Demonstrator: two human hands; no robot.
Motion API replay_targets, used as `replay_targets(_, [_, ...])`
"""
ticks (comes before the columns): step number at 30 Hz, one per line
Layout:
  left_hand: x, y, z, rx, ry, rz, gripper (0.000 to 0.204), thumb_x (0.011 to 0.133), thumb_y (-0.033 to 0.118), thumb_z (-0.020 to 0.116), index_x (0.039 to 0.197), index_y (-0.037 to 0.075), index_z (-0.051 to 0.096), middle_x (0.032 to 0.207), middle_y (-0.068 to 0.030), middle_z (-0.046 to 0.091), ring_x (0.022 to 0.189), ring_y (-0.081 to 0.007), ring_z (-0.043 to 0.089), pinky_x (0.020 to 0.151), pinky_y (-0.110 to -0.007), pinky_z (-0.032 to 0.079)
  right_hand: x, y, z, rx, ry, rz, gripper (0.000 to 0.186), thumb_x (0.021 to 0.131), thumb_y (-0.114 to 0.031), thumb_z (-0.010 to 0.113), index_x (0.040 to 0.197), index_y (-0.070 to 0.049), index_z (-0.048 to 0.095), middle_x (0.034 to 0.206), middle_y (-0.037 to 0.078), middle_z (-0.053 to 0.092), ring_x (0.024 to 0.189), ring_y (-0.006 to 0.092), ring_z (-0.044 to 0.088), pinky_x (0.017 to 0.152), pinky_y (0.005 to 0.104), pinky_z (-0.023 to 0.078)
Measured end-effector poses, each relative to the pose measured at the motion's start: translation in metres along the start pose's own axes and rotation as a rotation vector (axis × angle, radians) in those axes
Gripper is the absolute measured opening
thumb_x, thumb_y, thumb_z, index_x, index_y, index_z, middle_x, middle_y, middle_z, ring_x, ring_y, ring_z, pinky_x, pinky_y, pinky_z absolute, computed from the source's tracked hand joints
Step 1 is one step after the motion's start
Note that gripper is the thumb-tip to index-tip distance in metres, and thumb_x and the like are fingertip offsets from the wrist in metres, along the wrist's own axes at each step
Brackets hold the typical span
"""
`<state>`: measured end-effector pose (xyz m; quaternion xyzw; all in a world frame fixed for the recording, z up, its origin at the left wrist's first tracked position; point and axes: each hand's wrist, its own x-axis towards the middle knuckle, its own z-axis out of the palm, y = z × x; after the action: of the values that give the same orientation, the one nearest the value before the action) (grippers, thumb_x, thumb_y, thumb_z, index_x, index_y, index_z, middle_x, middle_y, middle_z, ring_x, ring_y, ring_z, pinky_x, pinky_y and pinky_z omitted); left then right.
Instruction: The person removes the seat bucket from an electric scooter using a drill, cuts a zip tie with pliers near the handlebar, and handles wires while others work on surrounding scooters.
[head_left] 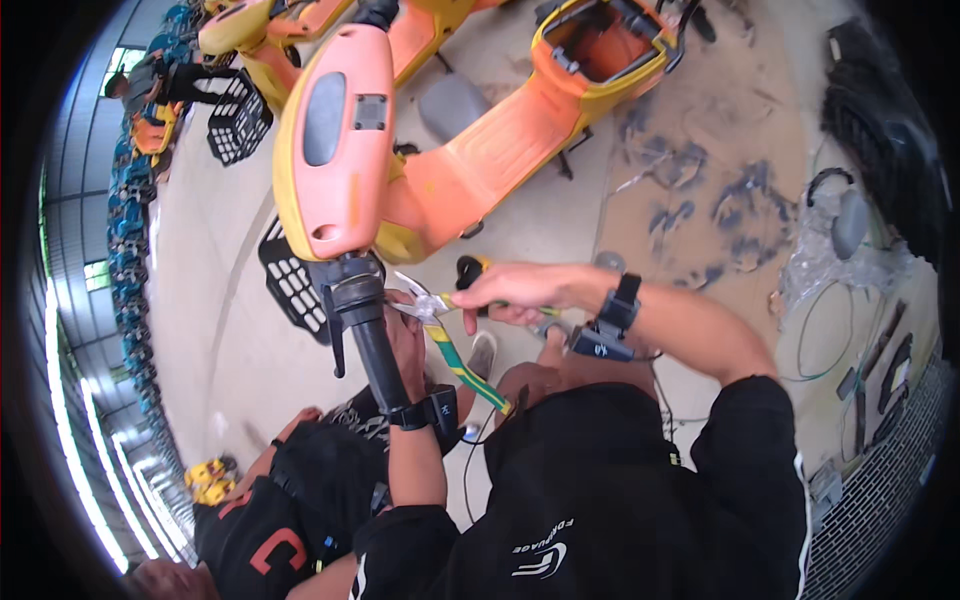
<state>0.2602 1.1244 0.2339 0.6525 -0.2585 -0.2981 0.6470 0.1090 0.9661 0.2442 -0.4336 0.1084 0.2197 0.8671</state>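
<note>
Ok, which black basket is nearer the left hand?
The lower basket, seen just left of the black grip; the other basket is farther off, at upper left near the background person.

Right grip (508,288) holds pliers (446,346) beside a handlebar (372,345).

The plier handle (458,367) is green-and-yellow striped, the scooter (366,172) orange and yellow.
</note>
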Motion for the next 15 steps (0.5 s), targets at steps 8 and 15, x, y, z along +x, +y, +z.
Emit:
replay_targets(8, [-0.007,-0.016,0.013,-0.196,0.292,-0.141,0.019,0.089,0.020,0.039,0.076,0.007,0.045,0.053,-0.0017,0.042,0.046,-0.0112,0.039,0.043,-0.023,0.031,0.030,-0.030,-0.054,-0.038,-0.381,0.099,0.051,0.082,-0.048,0.041,0.078,0.001,0.054,0.043,-0.006,0.021,0.034,0.0050,0.018,0.034,0.0221,0.017])
replay_targets(15, [-0.012,-0.018,0.038,-0.213,0.397,-0.192,0.034,0.087,0.041,0.037,0.086,0.008,0.047,0.075,-0.0003,0.049,0.071,-0.0106,0.051,0.068,-0.023,0.044,0.041,-0.051,-0.060,-0.119,-0.426,0.026,0.048,0.083,-0.045,0.039,0.072,-0.001,0.052,0.045,-0.006,0.025,0.036,0.0048,0.022,0.034,0.0215,0.020])
